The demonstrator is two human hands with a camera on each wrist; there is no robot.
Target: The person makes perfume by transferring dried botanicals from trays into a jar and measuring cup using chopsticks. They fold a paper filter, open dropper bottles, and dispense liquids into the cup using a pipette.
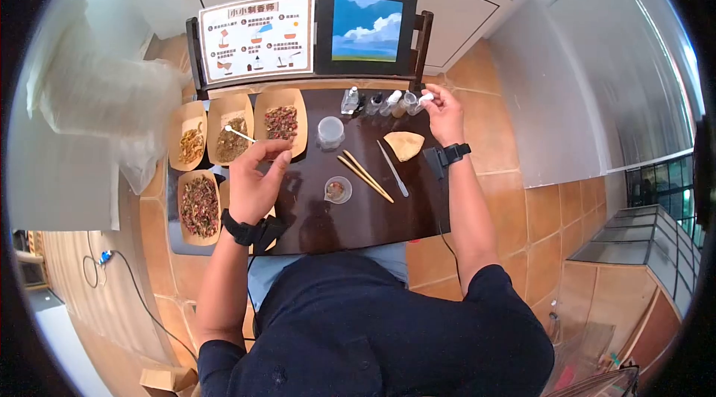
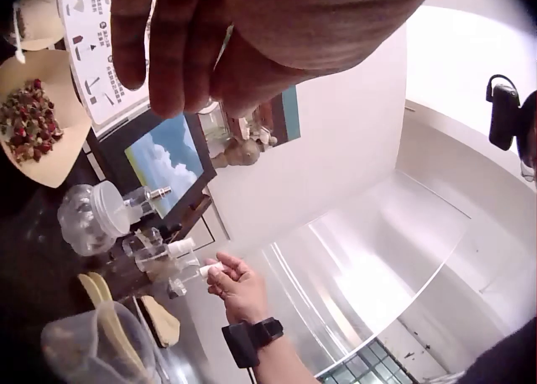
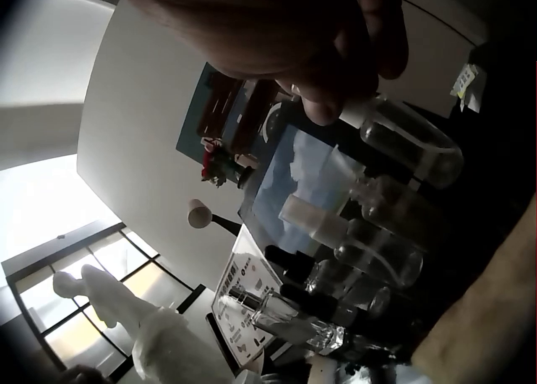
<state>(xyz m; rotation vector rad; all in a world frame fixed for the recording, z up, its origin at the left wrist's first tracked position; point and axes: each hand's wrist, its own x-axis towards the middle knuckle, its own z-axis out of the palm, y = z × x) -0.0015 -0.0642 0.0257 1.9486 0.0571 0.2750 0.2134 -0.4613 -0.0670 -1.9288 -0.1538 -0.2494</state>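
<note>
My right hand [image 1: 445,117] pinches the white cap of a small clear bottle [image 3: 411,141] at the right end of a bottle row. Beside it stand another white-capped bottle [image 3: 377,250], dark-capped bottles [image 3: 331,283] and a silver-capped glass bottle [image 1: 350,101]. My left hand [image 1: 257,179] hovers over the table's left side with loosely bent fingers and nothing between them. Close beyond its fingers, a white stick with a round end [image 1: 237,131] leans in a paper tray of brown bits [image 1: 232,110]. Dried rosebuds [image 1: 281,124] fill the tray to its right.
A lidded clear jar [image 1: 330,132], a plastic cup with brown bits [image 1: 338,189], wooden tongs [image 1: 365,178], a thin clear strip-like tool [image 1: 393,169] and folded tan paper [image 1: 405,145] lie mid-table. An instruction sheet [image 1: 257,39] and a framed sky picture [image 1: 365,29] stand at the back.
</note>
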